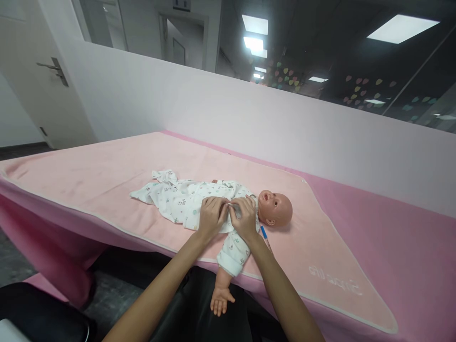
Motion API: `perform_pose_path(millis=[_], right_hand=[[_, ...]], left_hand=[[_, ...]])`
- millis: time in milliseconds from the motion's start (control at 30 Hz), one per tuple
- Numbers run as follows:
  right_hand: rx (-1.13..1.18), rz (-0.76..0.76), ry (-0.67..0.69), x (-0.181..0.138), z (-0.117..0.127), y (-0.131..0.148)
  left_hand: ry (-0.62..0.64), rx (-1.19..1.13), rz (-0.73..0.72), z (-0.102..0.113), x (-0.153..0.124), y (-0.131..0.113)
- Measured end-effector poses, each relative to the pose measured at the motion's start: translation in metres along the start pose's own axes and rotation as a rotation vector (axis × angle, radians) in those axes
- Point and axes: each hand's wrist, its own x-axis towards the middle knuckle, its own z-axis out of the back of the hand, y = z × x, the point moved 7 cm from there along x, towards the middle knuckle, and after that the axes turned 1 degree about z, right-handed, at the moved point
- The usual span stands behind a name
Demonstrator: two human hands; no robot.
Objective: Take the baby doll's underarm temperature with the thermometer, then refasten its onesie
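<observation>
a baby doll (280,210) lies on its back across the middle of the frame, head to the right, dressed in a white printed outfit (180,202) whose empty-looking leg ends trail to the left. the left hand (213,213) and the right hand (245,214) meet over the doll's chest, just left of its head. the fingers of both are bent and closed in a pinch on the front of the outfit, with almost no gap between the tips; a small white bit shows there, too small to make out. the doll's near arm, in a cuffed sleeve, reaches toward the bottom middle, its bare hand (222,298) hanging past the edge with the digits spread. a slim stick with a blue end (264,232) lies just beside the right wrist, partly hidden by the forearm. under everything is a pale pink blanket (99,178) with pale trim and faint lettering at lower right, spread on a desk (399,232) covered in deeper pink. behind stand a white wall (121,90) and a dark window (320,52) with heart shapes, upper right; a door (24,52) is at upper left.
</observation>
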Motion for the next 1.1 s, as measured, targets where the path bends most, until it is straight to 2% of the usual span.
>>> perform_pose_path(millis=[267,533,900,1100], right_hand=[[-0.021,0.06,-0.005,-0.002,-0.002,0.002],[-0.037,0.038,-0.061,-0.004,0.001,-0.003],[-0.106,0.038,-0.114,-0.003,0.004,-0.003],[-0.086,0.035,-0.14,-0.003,0.007,-0.003]], left_hand=[[-0.038,-0.058,0.076,0.001,-0.001,0.008],[-0.002,0.049,-0.038,-0.001,-0.001,-0.001],[-0.029,0.081,-0.067,0.003,0.0,-0.012],[-0.092,0.101,0.046,0.013,0.001,0.004]])
